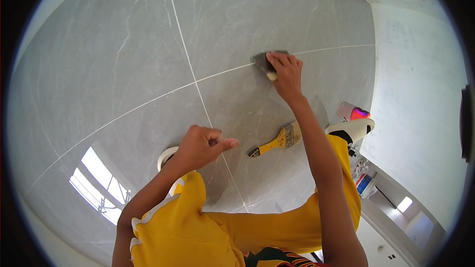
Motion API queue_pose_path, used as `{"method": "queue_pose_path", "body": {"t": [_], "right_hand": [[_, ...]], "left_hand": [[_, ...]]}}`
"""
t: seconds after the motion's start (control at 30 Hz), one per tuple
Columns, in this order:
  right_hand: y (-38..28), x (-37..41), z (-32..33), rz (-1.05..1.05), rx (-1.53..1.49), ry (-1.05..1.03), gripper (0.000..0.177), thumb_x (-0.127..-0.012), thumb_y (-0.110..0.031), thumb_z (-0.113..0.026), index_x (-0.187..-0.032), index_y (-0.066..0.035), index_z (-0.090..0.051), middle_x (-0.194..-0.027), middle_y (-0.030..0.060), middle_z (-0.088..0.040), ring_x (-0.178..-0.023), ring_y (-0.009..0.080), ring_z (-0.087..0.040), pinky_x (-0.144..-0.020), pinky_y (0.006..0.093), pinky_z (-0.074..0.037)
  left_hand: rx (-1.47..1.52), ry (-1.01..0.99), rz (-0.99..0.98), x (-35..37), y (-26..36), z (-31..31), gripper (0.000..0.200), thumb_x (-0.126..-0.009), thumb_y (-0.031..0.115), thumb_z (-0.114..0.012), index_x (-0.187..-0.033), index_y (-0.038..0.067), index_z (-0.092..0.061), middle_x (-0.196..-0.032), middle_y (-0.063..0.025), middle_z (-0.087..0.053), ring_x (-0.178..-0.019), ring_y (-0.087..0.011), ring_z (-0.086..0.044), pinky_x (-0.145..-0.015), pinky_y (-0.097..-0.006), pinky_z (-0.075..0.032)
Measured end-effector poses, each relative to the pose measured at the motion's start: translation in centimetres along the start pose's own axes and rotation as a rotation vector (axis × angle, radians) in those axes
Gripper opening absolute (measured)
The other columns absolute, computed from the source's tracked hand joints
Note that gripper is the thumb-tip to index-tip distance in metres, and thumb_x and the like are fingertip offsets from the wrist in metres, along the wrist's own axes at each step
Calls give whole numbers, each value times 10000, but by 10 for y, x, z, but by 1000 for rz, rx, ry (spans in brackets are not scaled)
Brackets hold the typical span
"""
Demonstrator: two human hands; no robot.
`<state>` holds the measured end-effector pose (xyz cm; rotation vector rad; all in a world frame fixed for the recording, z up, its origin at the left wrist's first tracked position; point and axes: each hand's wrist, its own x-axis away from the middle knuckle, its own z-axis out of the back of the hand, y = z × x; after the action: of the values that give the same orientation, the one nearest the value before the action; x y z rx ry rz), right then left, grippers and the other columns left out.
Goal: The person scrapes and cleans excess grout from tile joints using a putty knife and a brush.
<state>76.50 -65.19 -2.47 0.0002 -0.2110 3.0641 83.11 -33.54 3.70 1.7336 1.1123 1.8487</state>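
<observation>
My right hand grips a dark, flat scraper, pressed on the grey tiled floor along a white grout line. Its light-coloured end shows below my fingers. Curled with the thumb stretched out, my left hand hangs over the floor near where the grout lines cross; nothing shows in it. A wide brush with a yellow handle lies on the tiles between my two arms, its bristles toward my right forearm.
Beside my right shoe lies a pink and red object. A white wall rises at the right. My left shoe is behind my left wrist. Further back at the lower right is a blue and white container.
</observation>
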Motion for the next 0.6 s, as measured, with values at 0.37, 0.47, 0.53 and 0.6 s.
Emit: {"method": "queue_pose_path", "body": {"t": [0.37, 0.47, 0.53, 0.6], "right_hand": [[-45, 7, -21, -9, 41, 82, 432, -776, -30, -637, -1197, -123, -664, -1215, 8, -601, -1073, 222, -529, -919, 433, -339], [-62, 42, -34, -33, 80, 142, 439, -799, -28, -604, -1223, -131, -650, -1280, 0, -581, -1075, 218, -525, -918, 434, -332], [-57, 39, -34, -28, 101, 124, 448, -799, -28, -605, -1232, -135, -646, -1273, -4, -584, -1069, 214, -529, -916, 441, -328], [-55, 24, -30, -33, 105, 118, 448, -800, -32, -605, -1234, -140, -644, -1266, -7, -585, -1067, 210, -530, -916, 446, -324]], "left_hand": [[278, 122, -304, -5, -16, -36, 338, -920, 279, -661, -766, -17, -611, -659, -86, -604, -631, -117, -551, -615, -295, -449], [329, 167, -253, -4, -29, -24, 309, -917, 268, -665, -805, -18, -629, -713, -91, -642, -668, -142, -582, -662, -303, -476], [347, 163, -222, -8, -33, -25, 281, -922, 251, -661, -828, -13, -638, -746, -71, -650, -703, -141, -588, -699, -300, -480], [351, 144, -212, -9, -23, -25, 237, -933, 224, -653, -858, -1, -647, -780, -31, -646, -759, -119, -586, -751, -286, -474]]}}
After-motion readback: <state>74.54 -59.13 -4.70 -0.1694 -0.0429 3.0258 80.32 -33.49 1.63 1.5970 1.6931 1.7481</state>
